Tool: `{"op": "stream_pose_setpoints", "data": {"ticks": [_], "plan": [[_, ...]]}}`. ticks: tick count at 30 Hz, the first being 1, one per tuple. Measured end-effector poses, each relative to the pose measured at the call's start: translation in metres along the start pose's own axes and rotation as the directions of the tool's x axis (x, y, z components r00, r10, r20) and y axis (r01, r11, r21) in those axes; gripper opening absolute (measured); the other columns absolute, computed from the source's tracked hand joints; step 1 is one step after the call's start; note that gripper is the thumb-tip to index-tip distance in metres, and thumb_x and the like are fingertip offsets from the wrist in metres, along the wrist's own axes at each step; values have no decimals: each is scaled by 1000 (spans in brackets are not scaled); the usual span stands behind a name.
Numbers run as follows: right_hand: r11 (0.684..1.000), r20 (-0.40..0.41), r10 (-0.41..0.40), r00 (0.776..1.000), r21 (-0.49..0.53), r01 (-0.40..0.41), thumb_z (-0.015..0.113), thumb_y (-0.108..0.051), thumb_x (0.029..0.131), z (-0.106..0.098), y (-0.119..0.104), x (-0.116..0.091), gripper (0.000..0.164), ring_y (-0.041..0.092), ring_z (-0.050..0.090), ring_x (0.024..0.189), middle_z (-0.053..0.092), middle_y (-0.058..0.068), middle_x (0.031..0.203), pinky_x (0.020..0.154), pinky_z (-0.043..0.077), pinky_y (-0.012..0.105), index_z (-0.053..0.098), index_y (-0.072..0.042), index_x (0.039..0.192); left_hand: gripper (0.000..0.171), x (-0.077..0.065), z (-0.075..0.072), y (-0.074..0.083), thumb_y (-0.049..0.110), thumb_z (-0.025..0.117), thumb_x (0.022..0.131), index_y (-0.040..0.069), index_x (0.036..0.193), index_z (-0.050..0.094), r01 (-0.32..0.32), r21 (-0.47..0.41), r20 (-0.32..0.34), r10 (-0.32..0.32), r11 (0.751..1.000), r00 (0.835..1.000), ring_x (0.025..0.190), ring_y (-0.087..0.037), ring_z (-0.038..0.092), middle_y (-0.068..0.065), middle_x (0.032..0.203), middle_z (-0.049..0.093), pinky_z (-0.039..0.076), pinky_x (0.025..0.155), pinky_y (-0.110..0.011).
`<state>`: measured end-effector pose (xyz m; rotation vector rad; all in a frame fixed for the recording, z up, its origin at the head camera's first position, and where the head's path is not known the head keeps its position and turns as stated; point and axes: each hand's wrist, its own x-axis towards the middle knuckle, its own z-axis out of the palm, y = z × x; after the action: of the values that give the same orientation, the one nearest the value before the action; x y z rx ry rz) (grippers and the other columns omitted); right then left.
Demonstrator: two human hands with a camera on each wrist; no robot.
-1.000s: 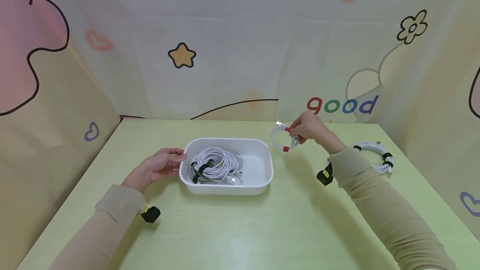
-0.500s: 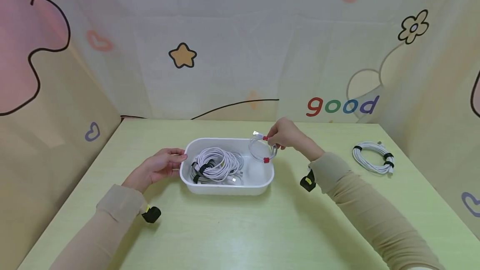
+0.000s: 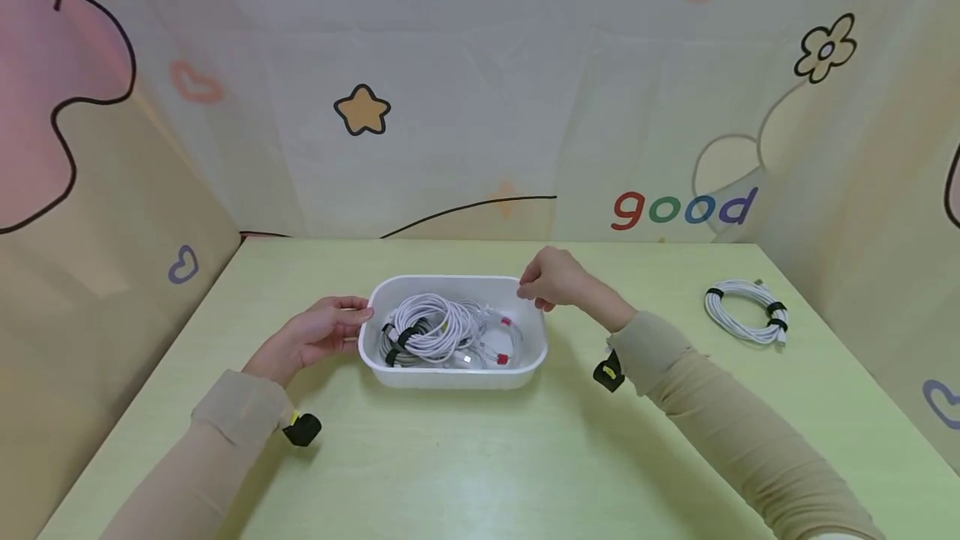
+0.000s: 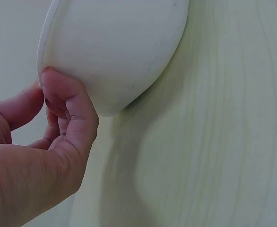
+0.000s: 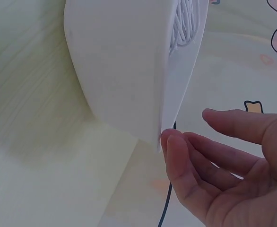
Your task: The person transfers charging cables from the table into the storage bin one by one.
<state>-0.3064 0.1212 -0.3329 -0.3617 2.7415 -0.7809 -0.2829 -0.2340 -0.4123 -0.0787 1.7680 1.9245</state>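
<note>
In the head view a white plastic bin (image 3: pixel 457 381) stands mid-table. My left hand (image 3: pixel 321 332) pinches its left rim, thumb on the inner side and fingers under the outer side, as the left wrist view also shows on the bin wall (image 4: pixel 115 42). Coiled white cables (image 3: pixel 435 327) with black ties fill the bin's left part. A smaller coil with red ties (image 3: pixel 502 359) lies to their right inside. At the bin's right end hovers my right hand (image 3: pixel 558 277), holding nothing. In the right wrist view its thumb is apart from the bent fingers (image 5: pixel 178 153), which are right at the rim.
Another white cable coil (image 3: pixel 738 332) with black ties lies on the right of the pale green table (image 3: pixel 465 465). A printed cloth (image 3: pixel 465 123) hangs behind the table, with more cloth along both sides.
My right hand has moved left to the bin and let go of the red-tied cable coil, which now lies inside. My left hand keeps its grip on the rim.
</note>
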Motion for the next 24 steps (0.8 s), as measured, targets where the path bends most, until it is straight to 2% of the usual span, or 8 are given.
{"op": "stream_pose_setpoints", "data": {"ticks": [6, 9, 13, 16, 18, 21, 24], "plan": [[1000, -148, -17, 989, -18, 15, 61, -14, 91, -18, 27, -10, 21, 21, 64, 67, 70, 16, 83, 57, 54, 24, 70, 3, 99, 33, 0, -1, 0, 13, 56, 97, 2, 124, 41, 0, 4, 4, 0, 1000, 1000, 81, -10, 63, 1, 93, 63, 56, 74, -25], [997, -261, -15, 965, -75, -5, 59, -14, 91, -33, 51, -17, 22, 21, 62, 68, 70, 16, 86, 61, 53, 28, 70, 4, 97, 30, 0, -1, 0, 12, 54, 98, 2, 123, 41, -3, -2, 8, 3, 1000, 1000, 80, -10, 63, 2, 92, 63, 56, 73, -25], [987, -370, 24, 929, -140, -81, 57, -16, 92, -54, 92, -24, 25, 23, 59, 69, 70, 19, 87, 61, 49, 31, 70, 5, 97, 27, 0, -2, 0, 11, 53, 98, 2, 121, 41, -13, -8, 14, 13, 1000, 1000, 79, -10, 63, 2, 91, 63, 55, 71, -25], [980, -426, 67, 902, -141, -139, 55, -16, 93, -68, 125, -31, 27, 25, 57, 67, 68, 19, 81, 57, 45, 31, 70, 6, 92, 27, 0, -2, -1, 10, 53, 98, 1, 121, 41, -24, -8, 31, 24, 1000, 999, 79, -9, 64, 2, 91, 63, 56, 71, -25], [976, -461, 96, 882, -131, -174, 54, -16, 92, -74, 144, -37, 28, 30, 59, 69, 68, 22, 83, 57, 46, 34, 69, 8, 92, 27, 0, -2, -2, 10, 53, 98, 1, 121, 41, -28, -10, 41, 29, 1000, 999, 79, -9, 64, 2, 90, 64, 56, 72, -25], [964, -479, 155, 864, -116, -238, 52, -17, 92, -84, 170, -48, 32, 41, 61, 79, 66, 29, 93, 60, 48, 41, 66, 11, 98, 27, 1, -3, -2, 10, 53, 98, 1, 121, 42, -24, -10, 35, 24, 1000, 999, 80, -10, 64, 2, 92, 63, 56, 72, -25], [947, -478, 220, 850, -104, -304, 50, -18, 91, -92, 193, -57, 35, 44, 60, 87, 64, 32, 101, 60, 49, 44, 64, 13, 101, 26, 3, -3, -2, 11, 54, 98, 3, 120, 43, -14, -15, 19, 14, 1000, 1000, 80, -10, 63, 1, 93, 63, 56, 72, -25]]}}
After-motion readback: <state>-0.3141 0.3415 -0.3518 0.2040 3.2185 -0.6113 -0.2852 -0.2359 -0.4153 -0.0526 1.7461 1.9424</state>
